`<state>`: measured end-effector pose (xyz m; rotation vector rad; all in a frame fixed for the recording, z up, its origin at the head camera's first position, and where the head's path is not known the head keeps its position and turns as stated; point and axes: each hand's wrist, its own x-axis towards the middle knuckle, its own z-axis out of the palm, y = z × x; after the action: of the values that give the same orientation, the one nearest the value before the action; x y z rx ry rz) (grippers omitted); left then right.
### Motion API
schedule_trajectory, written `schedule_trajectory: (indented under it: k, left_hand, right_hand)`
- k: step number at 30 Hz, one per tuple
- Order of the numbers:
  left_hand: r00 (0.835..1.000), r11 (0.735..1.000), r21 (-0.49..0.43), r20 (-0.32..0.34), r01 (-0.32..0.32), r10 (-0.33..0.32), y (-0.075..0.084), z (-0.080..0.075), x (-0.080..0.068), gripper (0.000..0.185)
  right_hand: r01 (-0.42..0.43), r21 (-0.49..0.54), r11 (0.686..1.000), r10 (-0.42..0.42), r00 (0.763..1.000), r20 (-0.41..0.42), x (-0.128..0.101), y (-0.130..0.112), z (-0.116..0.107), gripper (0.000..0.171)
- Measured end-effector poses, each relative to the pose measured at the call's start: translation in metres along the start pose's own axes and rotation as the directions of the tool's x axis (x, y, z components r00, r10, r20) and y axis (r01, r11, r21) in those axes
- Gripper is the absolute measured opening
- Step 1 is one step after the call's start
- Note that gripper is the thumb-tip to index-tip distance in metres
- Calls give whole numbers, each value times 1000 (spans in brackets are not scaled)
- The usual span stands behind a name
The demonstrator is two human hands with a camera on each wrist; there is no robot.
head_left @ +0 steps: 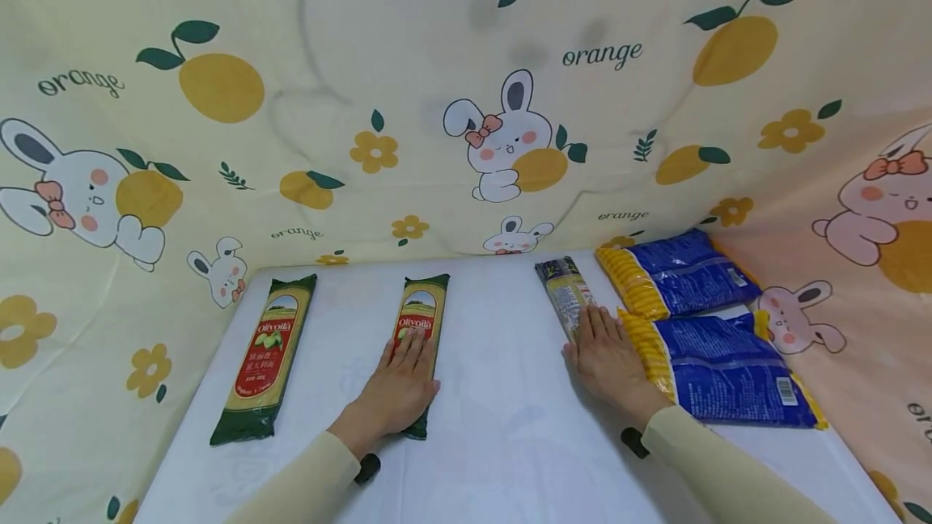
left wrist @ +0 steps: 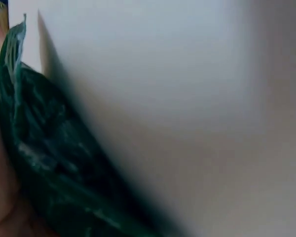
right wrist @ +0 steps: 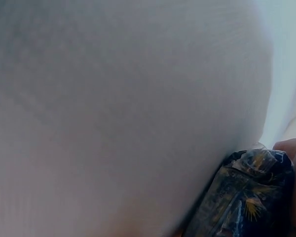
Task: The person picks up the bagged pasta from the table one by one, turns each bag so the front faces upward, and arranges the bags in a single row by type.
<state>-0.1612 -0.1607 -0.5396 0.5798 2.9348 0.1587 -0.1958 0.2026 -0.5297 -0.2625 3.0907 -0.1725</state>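
My left hand [head_left: 403,382] rests with straight fingers on a green-and-gold spaghetti packet [head_left: 424,302] with a red label, lying flat on the white table. In the left wrist view, the crimped green end of that packet [left wrist: 64,158] shows beside part of the hand. Over to the right, my right hand [head_left: 607,358] lies with its fingers extended across a slim, dark-ended, partly see-through packet [head_left: 564,289]. Its dark blue end also appears low in the right wrist view, next to a bit of the hand. The undersides of both packets are hidden.
Another green-and-gold spaghetti packet [head_left: 265,354] lies at the left of the table. Two blue-and-yellow bags [head_left: 684,269] lie one behind the other at the right, the nearer one close to my right hand. A patterned cloth [head_left: 437,39] rises behind the white tabletop [head_left: 502,443].
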Motion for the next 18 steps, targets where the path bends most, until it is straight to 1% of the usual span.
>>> schedule_trajectory:
  k: [4,9,15,18]
  left_hand:
    - [1000,1000,13,5,13,-13,-20,-5,-9,76]
    - [999,999,21,13,41,-42,-42,-7,-19,76]
    - [998,998,-8,11,66,-66,-68,-10,-31,76]
    - [998,998,-11,-2,69,-69,-79,-11,-37,75]
  right_hand:
    - [2,-12,1000,-2,1000,-2,0,-1,1,76]
    - [1,-19,1000,-1,1000,-8,0,-1,3,77]
    - [2,-16,1000,-2,1000,-6,1,-1,3,77]
    - [3,-15,1000,-3,1000,-5,0,-1,4,77]
